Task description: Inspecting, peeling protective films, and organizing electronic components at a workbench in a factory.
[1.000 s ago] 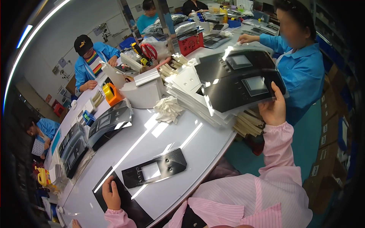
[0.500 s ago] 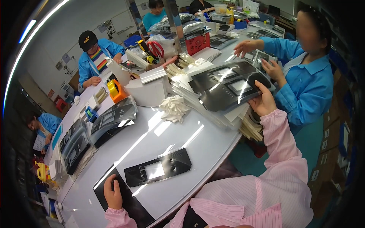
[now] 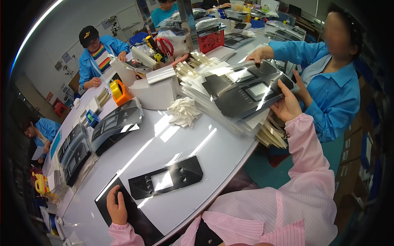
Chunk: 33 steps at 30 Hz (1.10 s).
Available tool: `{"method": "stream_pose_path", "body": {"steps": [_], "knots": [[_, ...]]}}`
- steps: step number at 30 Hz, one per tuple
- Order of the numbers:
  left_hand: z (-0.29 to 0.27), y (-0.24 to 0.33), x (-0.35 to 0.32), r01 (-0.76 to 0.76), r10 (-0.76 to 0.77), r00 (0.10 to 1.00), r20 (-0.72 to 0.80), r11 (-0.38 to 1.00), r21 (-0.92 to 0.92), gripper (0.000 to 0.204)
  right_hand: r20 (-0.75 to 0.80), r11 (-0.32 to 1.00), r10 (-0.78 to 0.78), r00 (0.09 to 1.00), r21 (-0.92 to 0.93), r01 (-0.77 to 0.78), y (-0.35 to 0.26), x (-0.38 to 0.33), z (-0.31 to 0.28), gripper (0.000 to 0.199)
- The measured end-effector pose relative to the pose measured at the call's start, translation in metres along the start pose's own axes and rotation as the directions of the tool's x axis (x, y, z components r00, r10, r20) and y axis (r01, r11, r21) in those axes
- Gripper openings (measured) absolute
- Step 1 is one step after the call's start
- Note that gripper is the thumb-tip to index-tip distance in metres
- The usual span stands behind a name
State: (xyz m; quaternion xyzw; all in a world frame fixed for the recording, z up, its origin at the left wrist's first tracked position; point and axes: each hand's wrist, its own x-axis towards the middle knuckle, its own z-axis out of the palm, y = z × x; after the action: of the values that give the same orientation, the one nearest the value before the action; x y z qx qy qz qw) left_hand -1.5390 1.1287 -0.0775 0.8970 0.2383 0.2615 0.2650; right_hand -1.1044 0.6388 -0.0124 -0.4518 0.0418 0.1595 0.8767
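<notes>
At the right, my right hand (image 3: 289, 105) grips the near right edge of several black glossy panel sheets (image 3: 234, 102) with pale windows, thumb on top. A co-worker's hand (image 3: 262, 54) touches their far edge, and the same person's other hand (image 3: 302, 88) is at their right end. My left hand (image 3: 117, 207) rests on a plain black sheet (image 3: 137, 219) at the table's near side, thumb and fingers apart. Just beyond it lies a single black panel (image 3: 166, 178) with a bright window and small cut-outs, touched by nobody.
Stacked black panels (image 3: 116, 123) lie at the left, beside an orange tape dispenser (image 3: 120, 93). A crumpled white cloth (image 3: 184, 112) sits mid-table. Pale strips (image 3: 271, 132) lie below the held sheets. Co-workers in blue sit around the white table (image 3: 197, 139).
The co-worker's hands have come in from the right onto the sheets that my right hand holds. My left hand stays on the plain black sheet. The view has shifted slightly.
</notes>
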Motion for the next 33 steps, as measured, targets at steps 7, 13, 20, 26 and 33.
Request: {"method": "stream_pose_path", "body": {"steps": [7,13,20,26,33], "knots": [[-0.001,-0.001,-0.002,-0.016,0.016,1.000,-0.006,1.000,0.013,0.027,0.076,0.993,-0.001,0.997,0.116,-0.007,-0.004,-0.021,0.009,0.045],[0.001,0.002,0.004,0.021,-0.021,0.999,0.032,1.000,-0.005,0.029,0.194,0.969,-0.201,0.960,0.184,0.165,-0.020,-0.026,0.005,0.040],[-0.003,0.010,-0.002,-0.120,0.108,0.989,0.097,0.984,0.131,0.041,0.471,0.893,-0.441,0.764,0.145,0.426,-0.048,-0.117,0.035,0.051],[-0.005,0.010,-0.005,-0.145,0.080,0.975,0.205,0.934,0.328,0.047,0.865,0.665,-0.440,0.241,0.133,0.735,0.035,-0.145,0.090,0.028],[0.004,0.015,-0.008,-0.157,0.091,0.979,0.182,0.906,0.393,0.048,0.919,0.488,0.268,0.290,-0.389,0.781,0.184,-0.137,0.244,0.035]]}}
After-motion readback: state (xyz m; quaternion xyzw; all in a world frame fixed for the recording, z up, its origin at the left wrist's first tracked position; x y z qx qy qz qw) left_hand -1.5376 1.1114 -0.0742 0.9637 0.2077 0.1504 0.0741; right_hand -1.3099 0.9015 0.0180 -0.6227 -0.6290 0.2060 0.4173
